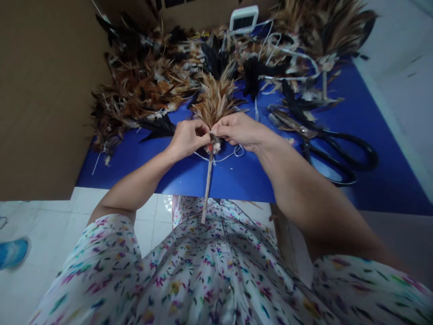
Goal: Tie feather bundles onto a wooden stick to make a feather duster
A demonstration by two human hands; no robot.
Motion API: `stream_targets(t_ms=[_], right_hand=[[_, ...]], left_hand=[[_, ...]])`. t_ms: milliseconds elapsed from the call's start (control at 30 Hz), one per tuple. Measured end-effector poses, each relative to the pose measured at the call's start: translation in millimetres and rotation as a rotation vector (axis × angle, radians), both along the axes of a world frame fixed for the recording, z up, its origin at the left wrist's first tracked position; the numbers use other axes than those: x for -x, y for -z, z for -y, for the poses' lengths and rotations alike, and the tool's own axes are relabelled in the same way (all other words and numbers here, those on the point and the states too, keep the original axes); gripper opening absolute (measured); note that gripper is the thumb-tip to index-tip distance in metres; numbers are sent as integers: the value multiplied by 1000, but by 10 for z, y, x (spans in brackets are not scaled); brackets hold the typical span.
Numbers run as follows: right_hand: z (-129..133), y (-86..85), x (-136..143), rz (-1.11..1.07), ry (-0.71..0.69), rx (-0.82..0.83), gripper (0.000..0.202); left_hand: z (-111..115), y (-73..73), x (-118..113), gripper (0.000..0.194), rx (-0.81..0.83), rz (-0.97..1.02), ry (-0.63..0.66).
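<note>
A bundle of brown and tan feathers (pixel 216 97) is set around a thin wooden stick (pixel 207 189), like a small feather duster. The stick points toward me and reaches past the table's front edge. At the base of the feathers, my left hand (pixel 189 137) and my right hand (pixel 241 130) meet, each with thumb and finger pinched. Both appear to grip a white string (pixel 223 159), whose loose end loops on the table below them. A small red bit (pixel 210 147) shows just under my fingertips.
Loose brown and black feathers (pixel 142 92) cover the left and back of the blue table (pixel 243 180). Large black-handled scissors (pixel 333 135) lie at right. Behind them is another feather bundle (pixel 324 31). A white-framed device (pixel 244 20) stands at the back; cardboard (pixel 43 99) borders the left.
</note>
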State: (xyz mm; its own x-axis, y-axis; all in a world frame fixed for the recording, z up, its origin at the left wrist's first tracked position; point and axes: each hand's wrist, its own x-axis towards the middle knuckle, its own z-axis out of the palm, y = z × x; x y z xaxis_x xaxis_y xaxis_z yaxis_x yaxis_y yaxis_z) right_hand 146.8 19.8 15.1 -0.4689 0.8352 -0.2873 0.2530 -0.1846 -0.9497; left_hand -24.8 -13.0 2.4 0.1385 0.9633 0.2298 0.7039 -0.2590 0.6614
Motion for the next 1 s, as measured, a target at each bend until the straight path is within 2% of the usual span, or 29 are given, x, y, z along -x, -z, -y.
stream_targets(t_ms=[467, 1000], right_hand=[[0, 4, 3, 4, 27, -143, 11], [27, 4, 25, 41, 39, -120, 16]], left_hand=[[-15, 4, 13, 11, 76, 84, 33], [10, -13, -6, 10, 76, 62, 21]])
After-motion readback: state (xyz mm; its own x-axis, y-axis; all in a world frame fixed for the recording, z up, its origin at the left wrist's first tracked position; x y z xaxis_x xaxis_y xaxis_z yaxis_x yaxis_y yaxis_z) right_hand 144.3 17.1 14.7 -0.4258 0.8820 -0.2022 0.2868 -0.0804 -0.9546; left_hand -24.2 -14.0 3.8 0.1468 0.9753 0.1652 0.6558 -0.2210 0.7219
